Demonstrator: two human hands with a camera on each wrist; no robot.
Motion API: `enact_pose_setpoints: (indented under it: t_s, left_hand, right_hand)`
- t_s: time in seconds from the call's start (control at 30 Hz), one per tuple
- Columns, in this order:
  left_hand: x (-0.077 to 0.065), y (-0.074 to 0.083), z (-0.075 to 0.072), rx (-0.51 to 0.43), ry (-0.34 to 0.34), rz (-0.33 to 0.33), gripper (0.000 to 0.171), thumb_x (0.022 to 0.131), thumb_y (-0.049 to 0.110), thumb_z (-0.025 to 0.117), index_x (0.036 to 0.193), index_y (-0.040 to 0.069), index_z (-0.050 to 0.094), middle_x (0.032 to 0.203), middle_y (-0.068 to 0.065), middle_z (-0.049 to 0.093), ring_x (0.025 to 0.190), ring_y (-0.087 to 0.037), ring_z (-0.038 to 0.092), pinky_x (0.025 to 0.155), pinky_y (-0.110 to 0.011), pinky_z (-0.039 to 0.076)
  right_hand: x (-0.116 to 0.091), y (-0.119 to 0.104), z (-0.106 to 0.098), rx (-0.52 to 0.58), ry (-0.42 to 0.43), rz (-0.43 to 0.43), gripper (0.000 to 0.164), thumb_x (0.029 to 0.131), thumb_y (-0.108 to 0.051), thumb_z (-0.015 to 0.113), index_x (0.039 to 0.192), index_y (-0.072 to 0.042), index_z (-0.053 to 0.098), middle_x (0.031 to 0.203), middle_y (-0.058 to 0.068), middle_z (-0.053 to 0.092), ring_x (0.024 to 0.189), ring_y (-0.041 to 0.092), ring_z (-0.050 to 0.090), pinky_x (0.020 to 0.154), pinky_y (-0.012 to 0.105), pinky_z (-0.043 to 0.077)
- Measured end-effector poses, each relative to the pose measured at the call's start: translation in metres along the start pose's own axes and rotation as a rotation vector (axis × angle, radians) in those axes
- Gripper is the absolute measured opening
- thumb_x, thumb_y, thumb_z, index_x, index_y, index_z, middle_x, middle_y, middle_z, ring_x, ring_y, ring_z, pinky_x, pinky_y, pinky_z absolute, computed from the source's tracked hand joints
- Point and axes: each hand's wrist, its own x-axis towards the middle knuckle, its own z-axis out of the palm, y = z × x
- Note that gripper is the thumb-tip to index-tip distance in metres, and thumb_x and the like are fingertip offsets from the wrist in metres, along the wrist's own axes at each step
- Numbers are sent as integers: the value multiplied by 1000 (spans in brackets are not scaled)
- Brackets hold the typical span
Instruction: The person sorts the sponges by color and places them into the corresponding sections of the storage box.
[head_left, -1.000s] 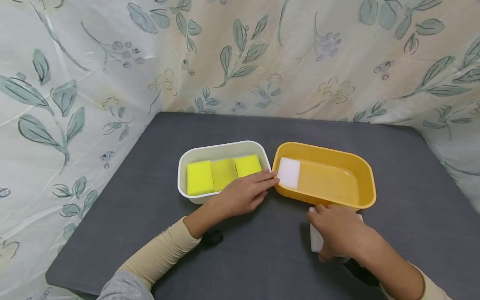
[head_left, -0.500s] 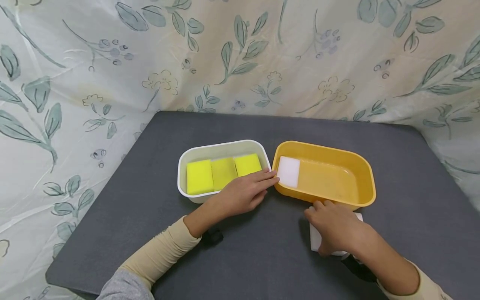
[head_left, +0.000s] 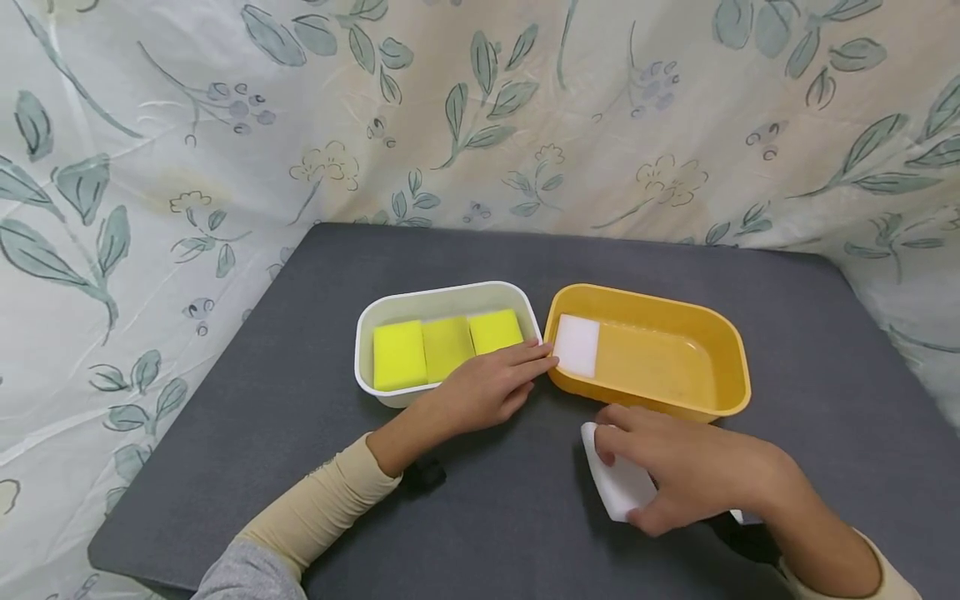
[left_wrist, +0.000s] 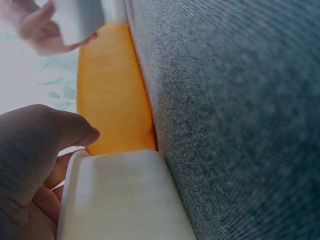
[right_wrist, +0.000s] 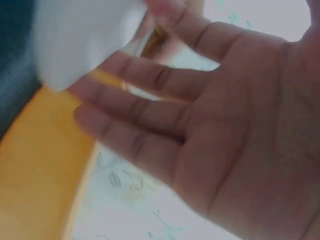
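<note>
My right hand (head_left: 690, 462) pinches a white sponge block (head_left: 618, 483) between thumb and fingertips, in front of the yellow tub (head_left: 660, 404). The block is tilted; it blurs in the right wrist view, where its lower end lies across the fingers. My left hand (head_left: 491, 387) lies with straight fingers over the near right corner of the white tub (head_left: 442, 293), fingertips reaching the yellow tub's rim. In the left wrist view the thumb (left_wrist: 75, 127) is above the white tub's rim and the other fingers are partly hidden behind it.
Three yellow sponges (head_left: 399, 357) sit side by side in the white tub. One white sponge (head_left: 577, 346) lies at the left end of the yellow tub. Part of another white piece (head_left: 742, 517) shows beneath the right wrist. A floral curtain (head_left: 480, 108) hangs behind the dark table (head_left: 420, 250).
The right hand has moved left and turned, taking the white block with it, which is now tilted. The left hand and both tubs have stayed put.
</note>
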Motion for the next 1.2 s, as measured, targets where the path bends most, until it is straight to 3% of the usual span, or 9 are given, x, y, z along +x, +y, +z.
enact_pose_setpoints:
  t_s: [0.07,0.27,0.47,0.73,0.87,1.03,1.2]
  left_hand:
    - [0,0,-1,-4,2,2,54,94,10,70,146,9,53,150,-7,49,141,-19,42,112,-30,34]
    - [1,0,-2,-7,3,7,54,94,10,70,145,9,54,150,-8,50,140,-20,43,111,-30,35]
    - [3,0,-5,2,-1,2,54,94,10,70,145,9,54,150,-7,49,140,-19,42,111,-29,35]
    - [4,-2,-8,-4,-5,12,54,94,11,69,146,8,53,150,-7,49,141,-19,41,111,-30,35]
    - [4,-3,-10,-9,-11,9,54,94,11,69,146,9,53,150,-7,49,141,-19,41,112,-29,35]
    - [4,0,-9,-6,-8,9,52,95,11,68,145,9,54,149,-7,50,141,-19,42,111,-30,36]
    - [3,2,-8,-9,1,8,53,94,10,69,145,9,54,149,-7,50,140,-20,42,111,-30,36]
  right_hand:
    - [-4,-1,-4,-4,48,-36,44,77,-35,84,107,-33,51,114,-15,48,96,3,48,77,23,48]
    - [-12,-2,-18,-58,161,-28,51,76,-33,86,112,-33,51,127,-13,47,109,6,45,87,29,50]
    - [-18,4,-28,-92,258,48,47,74,-32,87,109,-31,54,129,-7,51,109,10,46,81,29,53]
    - [-12,18,-36,-50,242,197,42,77,-35,85,108,-27,57,126,-3,53,108,16,45,75,29,52]
    - [-9,22,-36,-49,242,200,44,80,-44,82,112,-25,58,125,-2,55,108,18,47,78,34,52]
    - [-9,30,-37,-13,214,177,58,87,-60,69,125,-19,60,133,5,57,113,23,52,90,47,52]
    - [-10,33,-38,22,184,175,72,89,-63,63,137,-10,58,137,9,57,124,32,52,100,58,45]
